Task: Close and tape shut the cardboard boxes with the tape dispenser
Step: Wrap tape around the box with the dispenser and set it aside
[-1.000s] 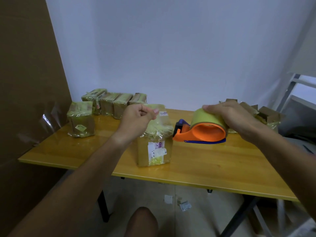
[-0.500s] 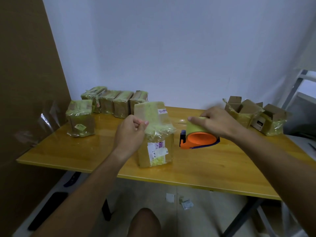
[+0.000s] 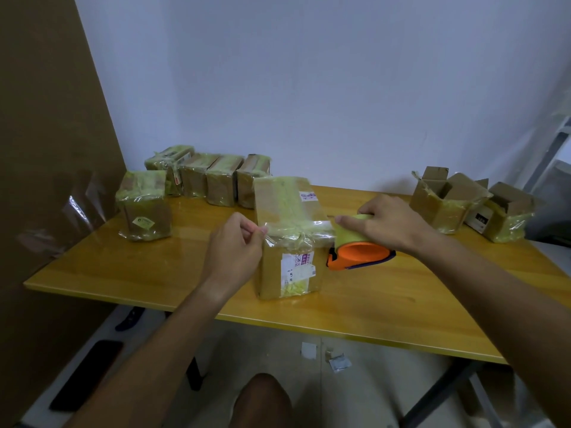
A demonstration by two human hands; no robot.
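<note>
A closed cardboard box (image 3: 289,242) with yellowish tape over its top stands upright at the middle of the wooden table (image 3: 154,273). My left hand (image 3: 236,251) is at its upper left edge, pinching the end of a clear tape strip that runs across the box's near top edge. That strip leads to the orange tape dispenser (image 3: 360,251) on the table just right of the box. My right hand (image 3: 389,222) grips the yellow tape roll on top of the dispenser.
Several taped boxes (image 3: 213,177) line the back left, and one more taped box (image 3: 143,206) stands in front of them. Two open boxes (image 3: 445,199) sit at the back right. A brown board (image 3: 40,149) stands at the left. Paper scraps lie on the floor.
My right hand lowered the dispenser onto the table, then brought it up against the box's right side. My left hand stayed at the box's left edge, with tape now stretched across the box.
</note>
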